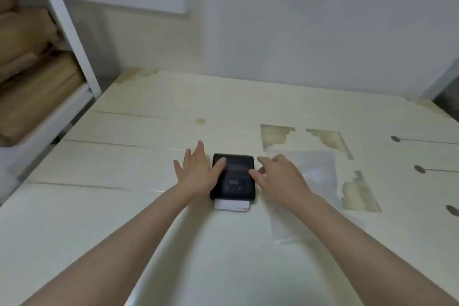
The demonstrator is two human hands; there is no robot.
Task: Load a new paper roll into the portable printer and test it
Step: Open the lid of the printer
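A small black portable printer (236, 179) lies flat on the cream table (149, 131) in the middle of the view. A short strip of white paper (232, 205) with a red mark sticks out of its near edge. My left hand (198, 171) rests beside the printer's left side, fingers spread, thumb lying on its top. My right hand (280, 176) hovers at the printer's right side, fingers curled, fingertips touching its right edge. Neither hand holds anything.
A clear plastic bag (305, 194) lies flat on the table just right of the printer. Brown patches mark the surface at the right. A white shelf post (67, 27) with brown sacks (29, 77) stands at the left. A wall closes the back.
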